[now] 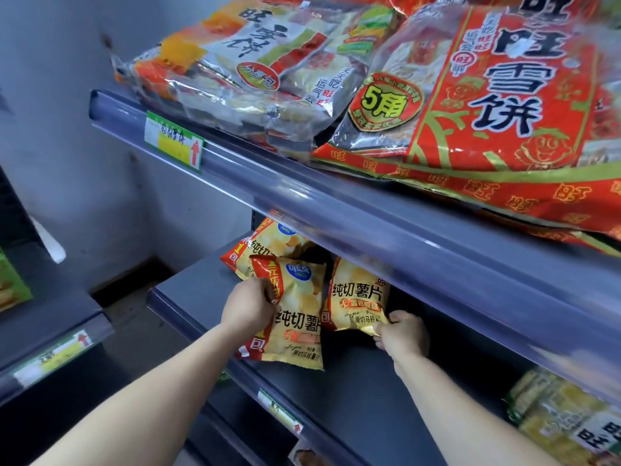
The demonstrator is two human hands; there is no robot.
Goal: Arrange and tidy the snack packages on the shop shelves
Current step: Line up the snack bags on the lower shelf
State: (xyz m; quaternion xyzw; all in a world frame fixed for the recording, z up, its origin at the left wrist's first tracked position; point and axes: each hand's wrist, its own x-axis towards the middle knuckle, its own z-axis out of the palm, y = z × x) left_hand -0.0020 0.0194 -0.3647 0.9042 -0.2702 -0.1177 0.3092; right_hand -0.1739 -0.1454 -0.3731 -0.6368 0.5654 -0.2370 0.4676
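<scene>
**Grey shop shelving against a pale wall [67,95]: the lower tier is under arrangement**

Two grey metal tiers are seen from above. The upper shelf [336,210] is loaded with large packs laid flat, so that their printed faces can be read. A clear rice-cracker bag [255,68] lies at 11 o'clock in the view. A red rice-cracker bag [497,105] lies at 1 o'clock and overhangs the front rail. A green price label [173,142] is clipped into that rail at 10 o'clock.

The work is on the lower shelf [336,381], where three yellow bags are gathered near the middle of the view. The front potato-chip bag [295,317] is gripped at its upper left edge by the left hand [248,306], fingers curled over the seam. It is tilted, and its lower end reaches the shelf lip. This grip appears chosen so that the bag can be swung or stood up.

At 3 o'clock from it, the second potato-chip bag [358,297] is pinched at its bottom corner by the right hand [401,334]. It is held upright with its face outward, probably to be lined up beside the first. A third potato-chip bag [268,243] lies behind at 11 o'clock, untouched and partly hidden under the upper shelf.

Green-and-yellow packs [564,425] sit at 4 o'clock, well apart from the hands.
</scene>
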